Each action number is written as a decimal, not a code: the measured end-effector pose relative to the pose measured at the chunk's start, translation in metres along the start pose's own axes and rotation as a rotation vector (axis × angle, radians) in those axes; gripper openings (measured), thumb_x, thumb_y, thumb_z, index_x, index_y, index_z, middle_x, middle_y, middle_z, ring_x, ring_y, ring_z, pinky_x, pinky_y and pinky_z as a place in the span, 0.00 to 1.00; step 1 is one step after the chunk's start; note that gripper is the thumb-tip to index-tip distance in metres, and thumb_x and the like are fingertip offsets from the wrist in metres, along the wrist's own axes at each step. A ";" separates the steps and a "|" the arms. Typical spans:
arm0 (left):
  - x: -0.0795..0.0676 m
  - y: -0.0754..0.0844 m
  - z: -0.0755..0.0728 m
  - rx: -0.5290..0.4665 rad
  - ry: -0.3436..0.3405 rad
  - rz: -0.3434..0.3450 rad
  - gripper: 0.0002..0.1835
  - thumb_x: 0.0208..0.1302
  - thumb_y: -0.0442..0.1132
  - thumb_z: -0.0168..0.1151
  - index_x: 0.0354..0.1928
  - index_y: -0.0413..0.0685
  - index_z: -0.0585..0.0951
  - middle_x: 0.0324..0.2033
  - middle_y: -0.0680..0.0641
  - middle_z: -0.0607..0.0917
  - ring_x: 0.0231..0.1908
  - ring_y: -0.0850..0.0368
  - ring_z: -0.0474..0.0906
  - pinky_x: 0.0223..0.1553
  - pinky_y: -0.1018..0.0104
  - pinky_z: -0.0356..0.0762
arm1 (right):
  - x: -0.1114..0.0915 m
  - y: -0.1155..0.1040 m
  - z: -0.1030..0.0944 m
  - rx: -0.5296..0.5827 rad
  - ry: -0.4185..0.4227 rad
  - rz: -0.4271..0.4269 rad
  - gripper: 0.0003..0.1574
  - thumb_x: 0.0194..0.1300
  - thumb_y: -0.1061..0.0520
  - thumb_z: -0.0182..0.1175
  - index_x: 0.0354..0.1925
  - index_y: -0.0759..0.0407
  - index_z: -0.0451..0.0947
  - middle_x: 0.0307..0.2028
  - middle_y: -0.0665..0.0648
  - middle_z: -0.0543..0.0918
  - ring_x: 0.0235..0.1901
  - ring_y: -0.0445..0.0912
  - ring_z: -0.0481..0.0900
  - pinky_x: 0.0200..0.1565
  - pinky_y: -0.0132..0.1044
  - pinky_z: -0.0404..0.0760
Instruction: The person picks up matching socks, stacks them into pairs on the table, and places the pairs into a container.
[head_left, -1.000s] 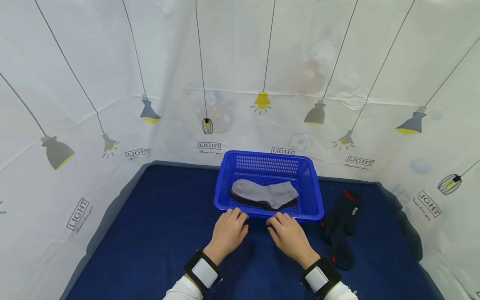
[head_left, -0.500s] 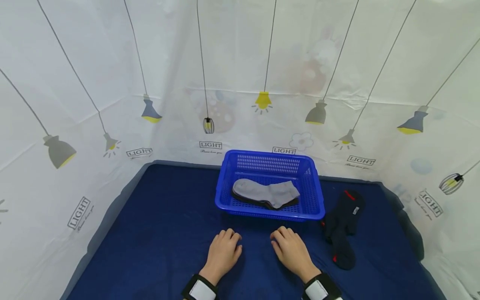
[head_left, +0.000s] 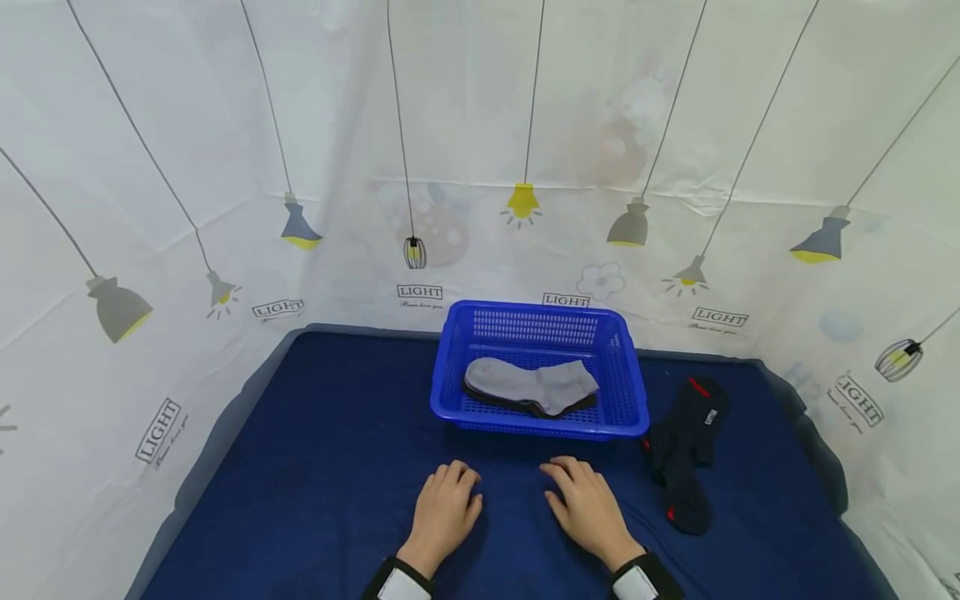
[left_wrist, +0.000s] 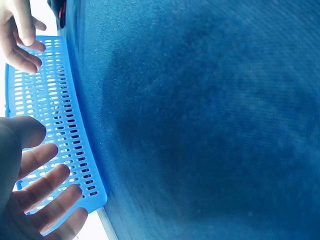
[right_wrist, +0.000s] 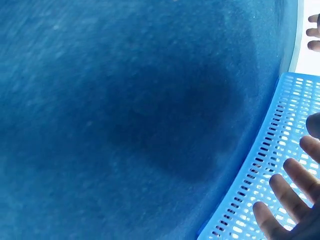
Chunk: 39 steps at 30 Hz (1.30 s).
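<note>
Both my hands are in front of a blue plastic basket (head_left: 540, 427), apart from it and holding nothing. My left hand (head_left: 442, 510) has relaxed, slightly bent fingers; the left wrist view shows its fingers (left_wrist: 45, 187) spread. To the right, my right hand (head_left: 588, 507) is posed alike, its fingers (right_wrist: 287, 195) spread in the right wrist view. Inside the basket lies a grey sock (head_left: 528, 385) on top of a black sock (head_left: 495, 402). Black socks with red patches (head_left: 682, 458) lie on the cloth right of the basket, partly overlapping.
A dark blue cloth (head_left: 322, 467) covers the work surface. White sheeting (head_left: 480, 125) printed with hanging lamps rises at the back and both sides, close behind the basket. Dark bunched edging (head_left: 821, 458) runs along the right side.
Both hands have come away from the basket's near rim, back toward the person. In the last half second they have hardly moved. Basket and socks stay in place.
</note>
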<state>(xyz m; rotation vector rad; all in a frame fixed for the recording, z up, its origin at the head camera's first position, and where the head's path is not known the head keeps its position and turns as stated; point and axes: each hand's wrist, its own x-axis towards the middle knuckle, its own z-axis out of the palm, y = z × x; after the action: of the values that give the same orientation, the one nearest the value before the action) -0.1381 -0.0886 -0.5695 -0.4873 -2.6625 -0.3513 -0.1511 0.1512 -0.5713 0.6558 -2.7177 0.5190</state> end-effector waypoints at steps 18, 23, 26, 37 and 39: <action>-0.006 0.006 0.000 -0.024 -0.087 -0.018 0.20 0.47 0.48 0.68 0.44 0.52 0.81 0.46 0.49 0.78 0.45 0.53 0.75 0.42 0.57 0.73 | -0.015 0.035 -0.013 -0.098 0.017 0.081 0.32 0.51 0.48 0.66 0.56 0.47 0.73 0.54 0.56 0.74 0.52 0.54 0.72 0.46 0.54 0.72; -0.006 0.007 -0.003 -0.047 -0.131 -0.028 0.21 0.49 0.48 0.67 0.47 0.52 0.80 0.50 0.48 0.78 0.48 0.52 0.74 0.45 0.56 0.72 | -0.018 0.048 -0.018 -0.135 0.053 0.105 0.33 0.49 0.48 0.67 0.55 0.49 0.74 0.54 0.58 0.74 0.52 0.57 0.72 0.45 0.57 0.71; -0.006 0.008 -0.004 -0.056 -0.144 -0.030 0.22 0.50 0.48 0.67 0.48 0.51 0.79 0.50 0.48 0.77 0.49 0.52 0.74 0.45 0.55 0.72 | -0.020 0.057 -0.021 -0.166 0.086 0.147 0.33 0.48 0.48 0.68 0.54 0.52 0.74 0.53 0.61 0.74 0.51 0.58 0.72 0.44 0.58 0.70; -0.005 0.007 -0.002 -0.044 -0.112 -0.004 0.21 0.49 0.47 0.67 0.46 0.52 0.80 0.48 0.48 0.78 0.47 0.52 0.75 0.44 0.56 0.72 | -0.027 0.096 -0.033 -0.193 0.134 0.359 0.36 0.47 0.51 0.67 0.56 0.57 0.71 0.56 0.66 0.71 0.52 0.64 0.69 0.39 0.66 0.68; -0.005 0.007 -0.002 -0.045 -0.118 -0.004 0.21 0.48 0.47 0.67 0.46 0.52 0.80 0.48 0.48 0.78 0.47 0.52 0.75 0.44 0.56 0.72 | -0.029 0.102 -0.034 -0.194 0.108 0.399 0.37 0.48 0.51 0.66 0.58 0.56 0.70 0.56 0.67 0.69 0.53 0.65 0.68 0.39 0.67 0.67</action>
<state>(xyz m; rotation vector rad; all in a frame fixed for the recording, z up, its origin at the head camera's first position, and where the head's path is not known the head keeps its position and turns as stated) -0.1308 -0.0839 -0.5689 -0.5320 -2.7749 -0.3963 -0.1687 0.2607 -0.5791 0.0324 -2.7529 0.3578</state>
